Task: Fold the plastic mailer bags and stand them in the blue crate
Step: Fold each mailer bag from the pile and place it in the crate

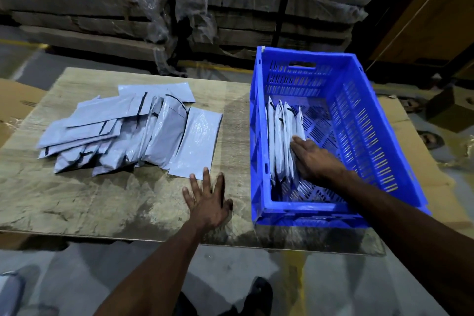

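The folded mailer bags [282, 141] stand on edge in the left part of the blue crate [379, 120], at the right of the frame. The right hand [314, 159] presses them with flat, straight fingers and grips nothing. The unfolded bags [123, 131] lie in a loose pile at the left centre. They look thin, light and slippery; better to pinch one at a corner. The left hand [207, 202] rests open on the table [102, 200], just below the pile.

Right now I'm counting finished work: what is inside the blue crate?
Four or so folded bags stand on edge along the blue crate's left wall, with the right hand pressing flat against them. That hand hides the lower part of the last bag.
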{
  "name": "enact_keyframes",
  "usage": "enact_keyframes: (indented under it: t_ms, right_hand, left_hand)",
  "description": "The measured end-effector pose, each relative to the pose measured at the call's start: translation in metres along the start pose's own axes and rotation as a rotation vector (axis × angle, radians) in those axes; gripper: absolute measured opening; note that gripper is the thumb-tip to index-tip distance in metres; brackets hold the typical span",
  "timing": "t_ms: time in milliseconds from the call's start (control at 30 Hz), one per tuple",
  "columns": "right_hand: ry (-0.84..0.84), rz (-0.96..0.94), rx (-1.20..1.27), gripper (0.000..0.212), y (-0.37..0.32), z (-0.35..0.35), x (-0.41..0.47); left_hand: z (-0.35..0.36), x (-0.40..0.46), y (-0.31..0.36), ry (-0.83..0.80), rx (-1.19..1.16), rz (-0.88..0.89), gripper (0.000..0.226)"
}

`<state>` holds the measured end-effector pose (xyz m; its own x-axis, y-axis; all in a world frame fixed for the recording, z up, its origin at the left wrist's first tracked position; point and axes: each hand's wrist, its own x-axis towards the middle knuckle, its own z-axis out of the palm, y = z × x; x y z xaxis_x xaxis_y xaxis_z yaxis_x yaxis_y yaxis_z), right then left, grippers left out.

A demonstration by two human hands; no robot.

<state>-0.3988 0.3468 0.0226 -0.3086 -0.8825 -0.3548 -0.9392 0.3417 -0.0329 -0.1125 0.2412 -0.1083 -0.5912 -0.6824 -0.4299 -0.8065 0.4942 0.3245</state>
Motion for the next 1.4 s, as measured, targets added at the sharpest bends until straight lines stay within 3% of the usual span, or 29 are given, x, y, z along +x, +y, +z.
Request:
enact_keyframes:
  t_ms: [133,300,567,833,1000,1233,1400]
  right_hand:
    - [0.020,-0.006,0.004,0.059,-0.008,-0.004,0.000]
    - [0.093,0.037,0.046,0.059,-0.011,-0.010,-0.006]
    - [0.353,0.001,0.101,0.050,-0.025,-0.043,-0.008]
    - [0.649,-0.134,0.048,0.043,-0.068,-0.077,0.012]
    - [0.774,-0.294,0.063,0.043,-0.130,-0.082,0.028]
    - [0.637,-0.501,0.132,0.036,-0.230,-0.029,0.039]
    - [0.426,-0.555,0.082,0.037,-0.246,0.028,0.045]
  left_hand:
    - [0.000,0.000,0.000,0.012,0.001,0.001,0.081]
    - [0.000,-0.004,-0.003,0.067,-0.009,0.039,0.099]
    - [0.008,-0.026,-0.038,0.218,0.107,0.168,0.071]
    - [0.009,-0.052,-0.098,0.320,0.218,0.202,0.065]
    - [0.000,-0.064,-0.114,0.332,0.194,0.241,0.059]
    - [-0.012,-0.085,-0.165,0.323,0.246,0.259,0.052]
    - [-0.029,-0.086,-0.171,0.348,0.251,0.207,0.054]
